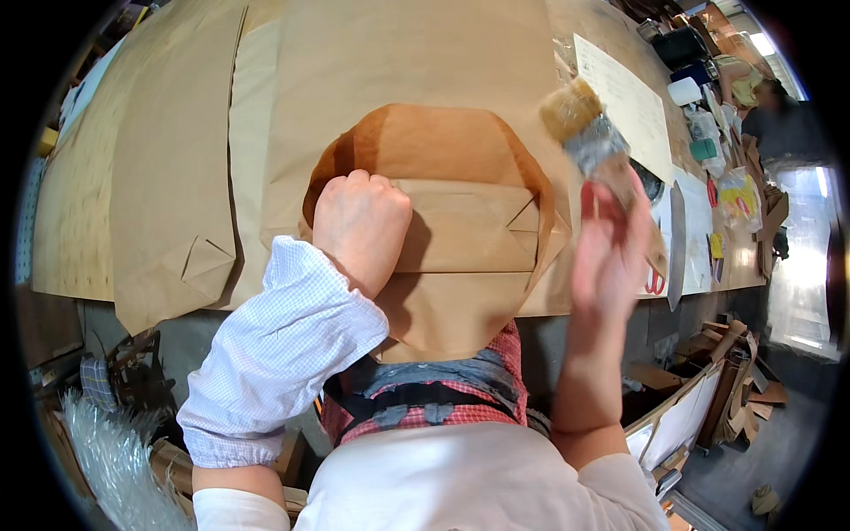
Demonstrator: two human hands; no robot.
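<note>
A brown paper bag (469,226) lies in front of me with its end folded open. The opened end shows darker brown inner sides and a folded flap across the middle. My left hand (363,221) is closed in a fist at the left part of this opening; its fingertips are hidden beneath it. To the right of the bag, my right hand (611,234) is raised, slightly blurred, and wrapped around the handle of a wide flat paintbrush (591,133). The brush's bristles point up and to the left, above the table.
Another brown paper bag (173,195) lies at the left, overhanging the table's front edge. A printed sheet (624,102), a metal ruler-like strip (676,239) and red-handled scissors (654,283) lie at the right. Flattened cardboard (722,380) leans below; another person (775,115) is at far right.
</note>
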